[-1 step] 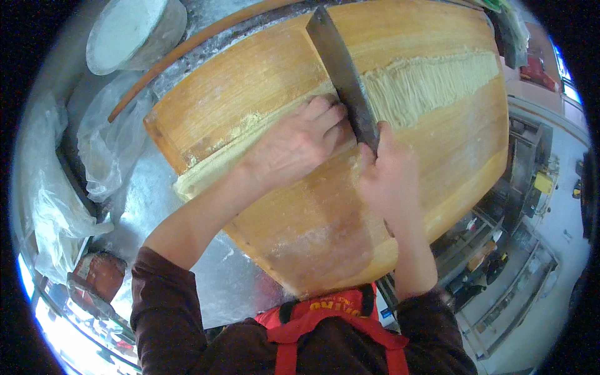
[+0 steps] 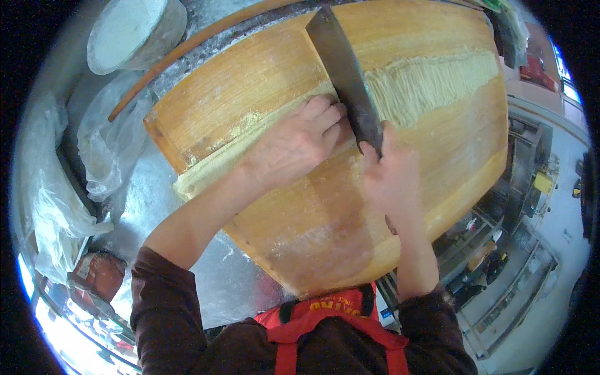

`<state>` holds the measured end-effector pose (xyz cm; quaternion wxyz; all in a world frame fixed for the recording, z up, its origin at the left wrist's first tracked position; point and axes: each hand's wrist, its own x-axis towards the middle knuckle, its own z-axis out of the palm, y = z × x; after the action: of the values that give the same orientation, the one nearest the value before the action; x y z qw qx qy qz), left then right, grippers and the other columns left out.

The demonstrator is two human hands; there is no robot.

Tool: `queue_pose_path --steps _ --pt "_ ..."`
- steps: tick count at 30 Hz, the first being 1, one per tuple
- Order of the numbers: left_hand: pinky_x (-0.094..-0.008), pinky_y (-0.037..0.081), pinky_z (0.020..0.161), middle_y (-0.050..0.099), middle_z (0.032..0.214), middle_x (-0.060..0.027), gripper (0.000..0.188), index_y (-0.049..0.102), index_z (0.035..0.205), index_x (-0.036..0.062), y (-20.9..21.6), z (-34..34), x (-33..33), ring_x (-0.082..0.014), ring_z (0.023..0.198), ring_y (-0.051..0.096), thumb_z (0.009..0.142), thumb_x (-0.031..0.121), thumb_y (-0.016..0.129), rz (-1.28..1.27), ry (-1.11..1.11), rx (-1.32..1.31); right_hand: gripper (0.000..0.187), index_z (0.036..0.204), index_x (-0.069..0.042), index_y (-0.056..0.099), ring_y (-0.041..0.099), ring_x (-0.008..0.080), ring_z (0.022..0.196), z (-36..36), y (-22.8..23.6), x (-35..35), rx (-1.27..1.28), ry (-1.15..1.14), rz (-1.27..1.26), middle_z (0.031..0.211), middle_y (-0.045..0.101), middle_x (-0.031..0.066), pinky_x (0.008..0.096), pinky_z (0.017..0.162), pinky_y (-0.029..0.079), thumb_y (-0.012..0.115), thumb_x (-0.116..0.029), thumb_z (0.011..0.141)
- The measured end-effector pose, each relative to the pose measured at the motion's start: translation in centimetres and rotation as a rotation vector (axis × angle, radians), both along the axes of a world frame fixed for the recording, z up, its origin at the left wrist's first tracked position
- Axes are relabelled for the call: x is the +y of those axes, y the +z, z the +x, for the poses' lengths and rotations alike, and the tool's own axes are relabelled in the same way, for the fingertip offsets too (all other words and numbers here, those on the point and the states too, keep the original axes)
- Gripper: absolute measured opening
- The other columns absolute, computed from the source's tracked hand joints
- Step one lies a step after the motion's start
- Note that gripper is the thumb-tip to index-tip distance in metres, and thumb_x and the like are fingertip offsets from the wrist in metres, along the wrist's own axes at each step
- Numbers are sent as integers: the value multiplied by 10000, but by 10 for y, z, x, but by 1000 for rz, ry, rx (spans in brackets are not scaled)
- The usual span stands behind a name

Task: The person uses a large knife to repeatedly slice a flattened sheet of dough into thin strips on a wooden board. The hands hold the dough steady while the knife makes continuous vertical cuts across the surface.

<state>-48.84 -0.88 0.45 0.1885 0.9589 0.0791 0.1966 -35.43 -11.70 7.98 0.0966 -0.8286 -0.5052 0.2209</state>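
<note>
A wide cleaver (image 2: 345, 78) stands with its long blade across a folded strip of dough (image 2: 215, 164). The handle is in my right hand (image 2: 392, 172), whose fingers are closed around it. My left hand (image 2: 303, 137) presses on the dough with bent fingers, its knuckles close against the left side of the blade. Under that hand and forearm, part of the strip is hidden. To the right of the blade lies a band of thin cut noodles (image 2: 437, 81), pale yellow and side by side. All this rests on a floured wooden board (image 2: 325, 219).
A long wooden rolling pin (image 2: 181, 53) lies along the board's far edge. Behind it at the left stands a white tub of flour (image 2: 128, 31). Clear plastic bags (image 2: 115, 147) and a reddish container (image 2: 99, 275) sit at the left. Metal racks (image 2: 519, 275) stand at the right.
The cleaver's handle end and my right hand have shifted slightly to the right. My left hand has stayed in place on the dough.
</note>
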Motion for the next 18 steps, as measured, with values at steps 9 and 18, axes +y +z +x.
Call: queue_pose_path --steps 9,18 --pt "-319 431 924 587 1027 -108 300 640 981 -4 -4 -1 1 -254 1033 509 731 137 552 -6 24 -78 182 998 -14 520 575 439 668 -7 24 -28 34 17 -62 668 569 217 507 574 409 597 -81 847" --pt "-306 431 930 575 1070 -116 298 636 987 4 -3 -5 0 -252 1045 503 733 133 547 -10 9 -11 161 909 -26 441 596 410 650 -7 1 6 -39 33 -102 710 579 210 492 549 457 569 -89 835"
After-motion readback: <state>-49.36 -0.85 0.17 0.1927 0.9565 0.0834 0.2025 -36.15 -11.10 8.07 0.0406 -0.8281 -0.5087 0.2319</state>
